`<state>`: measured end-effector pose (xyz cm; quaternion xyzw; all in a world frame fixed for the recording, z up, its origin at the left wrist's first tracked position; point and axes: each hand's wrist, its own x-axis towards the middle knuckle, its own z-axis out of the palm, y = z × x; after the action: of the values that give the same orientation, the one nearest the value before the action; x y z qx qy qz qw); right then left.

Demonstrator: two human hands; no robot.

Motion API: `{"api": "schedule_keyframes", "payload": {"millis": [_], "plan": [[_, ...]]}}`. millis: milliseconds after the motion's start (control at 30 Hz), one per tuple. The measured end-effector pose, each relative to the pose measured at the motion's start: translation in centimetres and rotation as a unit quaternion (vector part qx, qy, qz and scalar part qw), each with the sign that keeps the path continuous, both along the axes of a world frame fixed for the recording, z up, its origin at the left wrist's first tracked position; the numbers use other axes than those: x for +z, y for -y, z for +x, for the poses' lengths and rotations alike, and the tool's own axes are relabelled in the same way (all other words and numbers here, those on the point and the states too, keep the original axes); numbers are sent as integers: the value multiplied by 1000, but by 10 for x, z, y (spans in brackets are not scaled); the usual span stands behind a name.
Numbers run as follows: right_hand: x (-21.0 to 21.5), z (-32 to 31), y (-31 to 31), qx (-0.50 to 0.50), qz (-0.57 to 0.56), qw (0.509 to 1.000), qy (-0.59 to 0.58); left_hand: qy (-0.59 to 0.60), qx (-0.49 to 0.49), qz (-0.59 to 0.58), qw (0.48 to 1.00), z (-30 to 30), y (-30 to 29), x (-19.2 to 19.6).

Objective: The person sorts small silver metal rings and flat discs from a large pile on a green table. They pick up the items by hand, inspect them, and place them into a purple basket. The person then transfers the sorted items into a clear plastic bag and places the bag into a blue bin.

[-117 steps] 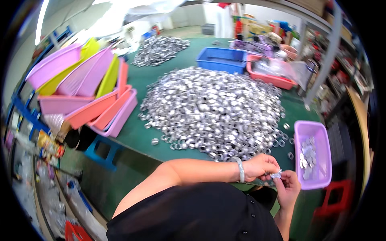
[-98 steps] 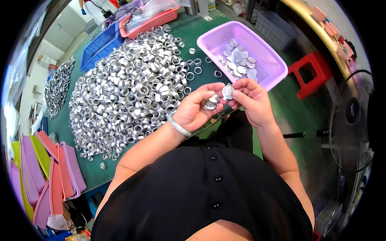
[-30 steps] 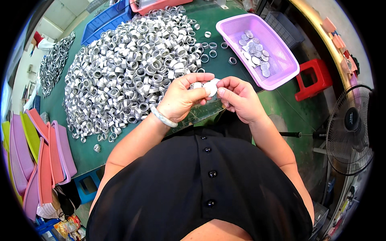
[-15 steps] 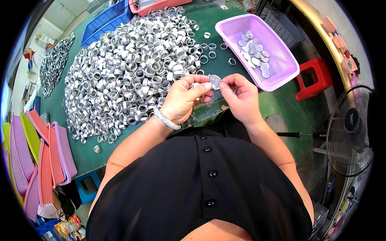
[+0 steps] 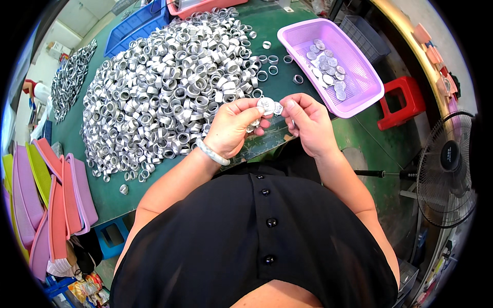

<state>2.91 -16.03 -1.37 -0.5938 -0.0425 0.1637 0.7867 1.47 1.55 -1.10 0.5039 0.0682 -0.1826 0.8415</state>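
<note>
My left hand (image 5: 230, 127), with a pale bangle (image 5: 212, 152) on its wrist, pinches a round silver medallion (image 5: 266, 106) with a small loop on top. More silver pieces show partly under its curled fingers. My right hand (image 5: 312, 123) is closed close beside it, thumb against the index finger, at the edge of a second small silver disc (image 5: 278, 108). Whether that disc is joined to the medallion I cannot tell. Both hands are above the table's front edge. A big heap of silver metal rings (image 5: 169, 92) lies just beyond my left hand.
To the right a purple basket (image 5: 378, 95) holds several silver discs. A blue crate (image 5: 136, 32) stands behind the heap, beside a pile of small dark metal parts (image 5: 72, 77). Coloured trays (image 5: 82, 190) stack at left. A red stool (image 5: 403, 102) and a fan (image 5: 451, 156) stand at right.
The medallion in my left hand now faces up more fully, and a smaller disc shows beside it. My right fingers have shifted slightly and curl differently. The basket and heap look unchanged.
</note>
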Motion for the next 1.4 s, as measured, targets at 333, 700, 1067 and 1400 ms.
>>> {"api": "schedule_keyframes", "payload": {"millis": [333,700,1067,1400], "plan": [[-3,4,0,35,211,976,-51,17,-5,19,1000,-2,1,1],[-4,1,-6,28,175,984,28,20,5,26,999,-4,0,1],[-1,-1,-14,12,191,980,59,-12,-6,9,1000,-5,1,2],[-5,-5,-21,-5,182,982,49,-4,18,13,1000,-4,8,0]]}}
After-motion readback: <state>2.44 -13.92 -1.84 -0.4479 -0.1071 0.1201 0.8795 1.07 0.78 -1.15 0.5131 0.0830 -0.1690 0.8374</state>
